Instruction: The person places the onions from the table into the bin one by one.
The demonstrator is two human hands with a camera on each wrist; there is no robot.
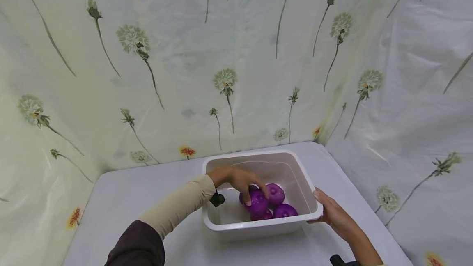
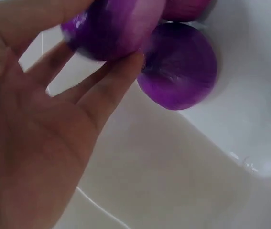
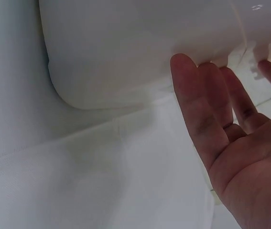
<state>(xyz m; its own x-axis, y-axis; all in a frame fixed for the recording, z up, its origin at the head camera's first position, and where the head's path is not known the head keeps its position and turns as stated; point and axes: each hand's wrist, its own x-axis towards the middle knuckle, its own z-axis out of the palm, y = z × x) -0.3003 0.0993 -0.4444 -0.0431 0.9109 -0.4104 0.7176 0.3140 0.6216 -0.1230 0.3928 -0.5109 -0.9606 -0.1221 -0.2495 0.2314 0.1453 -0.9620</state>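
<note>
My left hand (image 1: 242, 180) reaches down into a white plastic tub (image 1: 255, 228) and grips a red onion (image 1: 258, 202). In the left wrist view, the thumb and fingers lie around this shiny purple onion (image 2: 121, 26). More red onions lie by it on the tub's floor, one behind (image 1: 275, 194), one toward the front right (image 1: 285, 211) and one partly hidden below it (image 1: 264, 216). My right hand (image 1: 334, 212) holds the tub's rim at the front right corner. In the right wrist view, its fingertips (image 3: 183, 64) meet the tub's outer wall.
A white cloth covers the table (image 1: 136, 200) under the tub. Behind it and at both sides hangs a pale curtain (image 1: 184, 93) printed with dandelions. A black wrist strap piece (image 1: 217, 198) sits by my left wrist, close over the tub's left rim.
</note>
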